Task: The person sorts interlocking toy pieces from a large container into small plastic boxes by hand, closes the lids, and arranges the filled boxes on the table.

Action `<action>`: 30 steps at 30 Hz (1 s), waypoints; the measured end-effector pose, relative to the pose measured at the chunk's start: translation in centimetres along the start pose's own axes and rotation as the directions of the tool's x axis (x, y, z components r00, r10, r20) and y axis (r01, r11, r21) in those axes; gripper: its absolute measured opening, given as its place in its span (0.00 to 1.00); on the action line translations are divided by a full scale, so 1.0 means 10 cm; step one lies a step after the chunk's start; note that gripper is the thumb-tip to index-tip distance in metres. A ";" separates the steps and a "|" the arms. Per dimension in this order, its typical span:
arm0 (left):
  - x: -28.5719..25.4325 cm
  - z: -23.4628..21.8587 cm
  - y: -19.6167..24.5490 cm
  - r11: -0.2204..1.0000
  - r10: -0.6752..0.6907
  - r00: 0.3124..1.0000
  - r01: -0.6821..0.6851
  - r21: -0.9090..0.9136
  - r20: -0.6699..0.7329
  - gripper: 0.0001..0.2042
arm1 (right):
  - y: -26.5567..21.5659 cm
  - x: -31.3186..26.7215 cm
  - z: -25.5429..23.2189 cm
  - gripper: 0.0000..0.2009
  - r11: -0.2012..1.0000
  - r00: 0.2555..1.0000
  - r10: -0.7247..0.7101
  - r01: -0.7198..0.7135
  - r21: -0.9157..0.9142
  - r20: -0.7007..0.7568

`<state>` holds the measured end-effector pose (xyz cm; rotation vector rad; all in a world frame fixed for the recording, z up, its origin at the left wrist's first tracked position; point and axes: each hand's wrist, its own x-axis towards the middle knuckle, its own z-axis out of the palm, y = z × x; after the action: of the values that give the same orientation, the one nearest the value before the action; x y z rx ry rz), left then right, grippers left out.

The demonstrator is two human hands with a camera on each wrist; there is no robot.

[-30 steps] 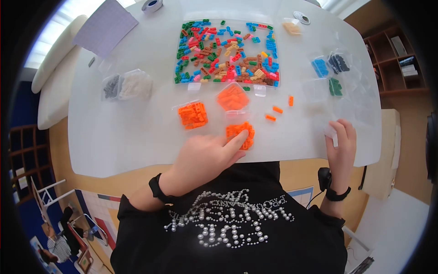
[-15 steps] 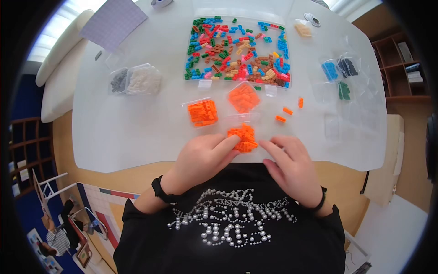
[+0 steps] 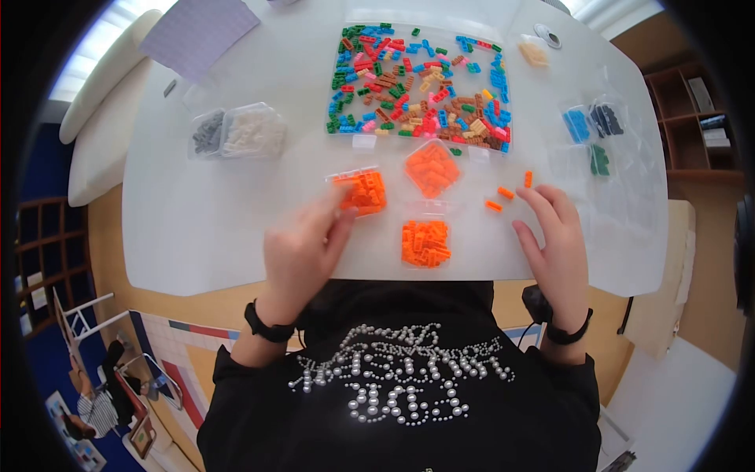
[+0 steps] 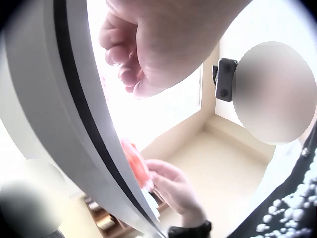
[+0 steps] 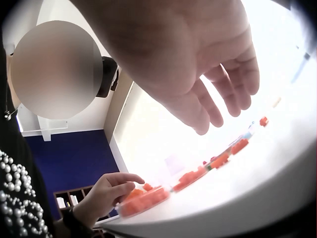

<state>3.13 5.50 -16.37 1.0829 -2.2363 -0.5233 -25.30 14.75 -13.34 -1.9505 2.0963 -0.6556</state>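
My left hand (image 3: 297, 242) reaches to the left tub of orange bricks (image 3: 363, 193), its fingers blurred over the near-left side; thumb and index are spread apart. In the left wrist view its other fingers are loosely bent. My right hand (image 3: 557, 244) hovers at the right of the table, fingers relaxed, fingertips close by the loose orange bricks (image 3: 505, 193). Between the hands, near the table's front edge, stands a clear tub heaped with orange bricks (image 3: 425, 244). Behind it a diamond-turned tub (image 3: 432, 169) also holds orange bricks.
A wide clear case (image 3: 421, 86) of mixed coloured bricks lies at the back. Tubs of grey and white bricks (image 3: 253, 132) stand at the left. Small tubs with blue (image 3: 576, 124), black (image 3: 606, 119) and green bricks (image 3: 599, 160) stand at the right, a sheet of paper (image 3: 198, 38) back left.
My left hand has left the front tub and moved left to the other orange tub. My right hand came in to the front tub, then drew back right toward the loose bricks.
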 end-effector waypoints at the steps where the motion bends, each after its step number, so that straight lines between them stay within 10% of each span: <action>1: 0.05 -0.04 -0.04 0.988 -0.074 0.997 0.076 0.133 -0.020 0.11 | 0.02 0.03 0.01 0.19 1.000 1.000 0.001 -0.001 -0.002 0.002; 26: -0.01 -0.15 -0.09 0.999 0.003 0.999 -0.001 0.037 -0.044 0.10 | 0.15 0.16 0.18 0.09 0.998 0.998 -0.058 0.057 0.024 0.038; 30: -0.06 -0.06 0.08 0.983 0.175 0.984 -0.172 -0.061 0.041 0.10 | 0.15 0.16 0.14 0.08 0.999 0.999 -0.036 0.036 0.012 0.025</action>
<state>3.37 6.41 -15.64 0.8450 -2.3146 -0.5390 -26.21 12.94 -15.04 -1.9837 2.0429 -0.6454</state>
